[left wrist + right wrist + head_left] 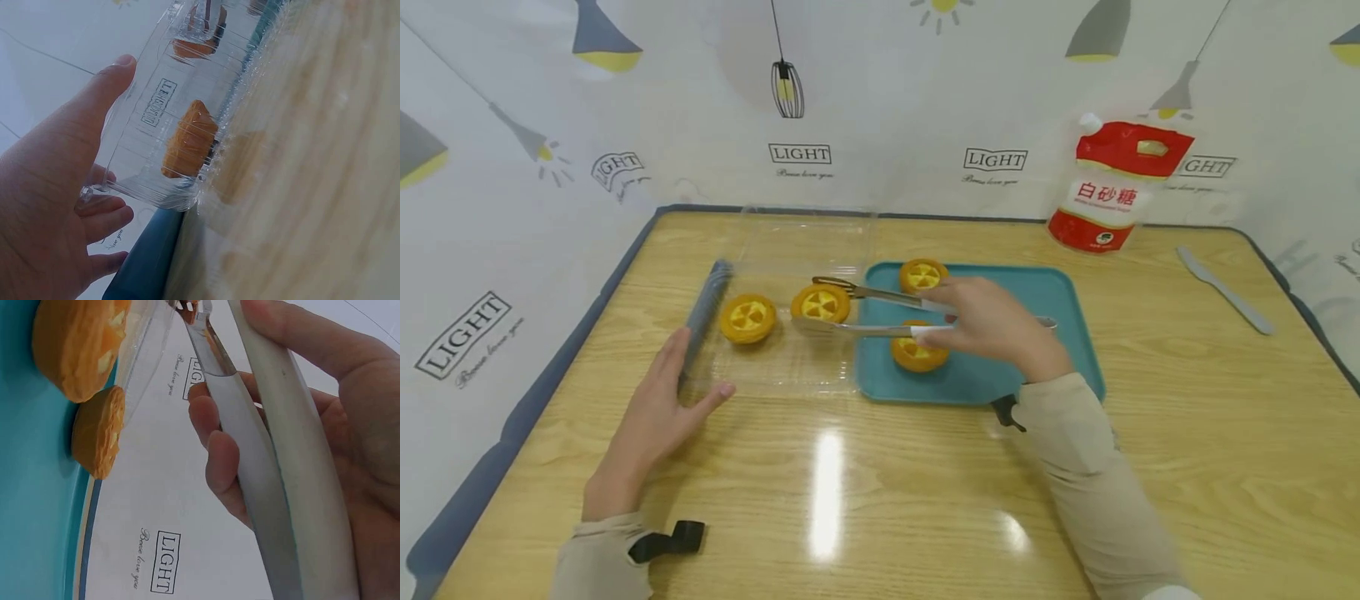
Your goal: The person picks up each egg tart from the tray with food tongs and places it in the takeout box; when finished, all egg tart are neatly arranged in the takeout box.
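Note:
My right hand holds metal tongs with pale handles, the handles lying between thumb and fingers in the right wrist view. The tong tips stand on both sides of an egg tart at the right of a clear plastic container. Another egg tart sits in its left half. My left hand is at the container's left front corner, fingers extended and thumb spread. Two more egg tarts, a back one and a front one partly behind the tongs, lie on a teal tray.
The container's clear lid lies opened toward the back. A long blue-grey thing lies along the container's left side. A red and white sugar pouch stands at the back right, with a pale plastic knife on the table nearby.

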### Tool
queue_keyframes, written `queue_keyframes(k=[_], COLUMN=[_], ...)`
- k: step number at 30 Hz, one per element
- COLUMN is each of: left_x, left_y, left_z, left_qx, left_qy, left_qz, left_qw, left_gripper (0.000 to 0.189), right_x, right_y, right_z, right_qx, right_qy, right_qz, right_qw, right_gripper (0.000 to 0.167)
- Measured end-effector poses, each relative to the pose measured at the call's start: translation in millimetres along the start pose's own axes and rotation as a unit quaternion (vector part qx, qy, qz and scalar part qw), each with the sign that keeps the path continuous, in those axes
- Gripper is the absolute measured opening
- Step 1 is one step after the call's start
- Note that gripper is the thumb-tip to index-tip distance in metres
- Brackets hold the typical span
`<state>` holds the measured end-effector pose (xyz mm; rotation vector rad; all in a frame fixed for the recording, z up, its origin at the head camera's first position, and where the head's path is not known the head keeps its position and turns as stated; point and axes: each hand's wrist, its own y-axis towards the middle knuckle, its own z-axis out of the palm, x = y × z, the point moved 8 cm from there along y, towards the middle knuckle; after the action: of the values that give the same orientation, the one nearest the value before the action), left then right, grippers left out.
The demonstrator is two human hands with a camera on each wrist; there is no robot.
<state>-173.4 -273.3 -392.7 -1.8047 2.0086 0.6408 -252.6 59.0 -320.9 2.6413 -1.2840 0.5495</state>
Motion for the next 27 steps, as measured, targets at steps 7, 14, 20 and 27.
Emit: queue_keyframes(k=[7, 14, 20, 27], left_x=[1.3, 0.1, 0.2, -1.0], left_y=[-0.2, 0.7, -0.6, -0.5], left_z=[1.2, 0.7, -0.5, -0.8], left_qx=[-0.002, -0.006, -0.007, -0.01], left_qy=[0.0, -0.003, -0.003, 0.001], left_qz=[0.008, 0.009, 0.008, 0.012], left_qw=[1.0, 0.9999, 0.9999, 0.9999], left_gripper=[0.094, 0.094, 0.093, 0.093], right_x=[9.7, 17.7, 20.3, 27.1], right_y=[13.9, 22.1, 25.0, 32.4], right_z=[2.9, 4.4, 7.3, 7.8], right_qx=[0.018, 0.034, 0.041, 0.047], right_qy=[-0.022, -0.033, -0.036, -0.055], right_qz=[0.008, 0.016, 0.026, 0.048], right_qw=[0.9996, 0.9987, 0.9982, 0.9962], right_gripper=[0.059, 0.061, 0.06, 0.056])
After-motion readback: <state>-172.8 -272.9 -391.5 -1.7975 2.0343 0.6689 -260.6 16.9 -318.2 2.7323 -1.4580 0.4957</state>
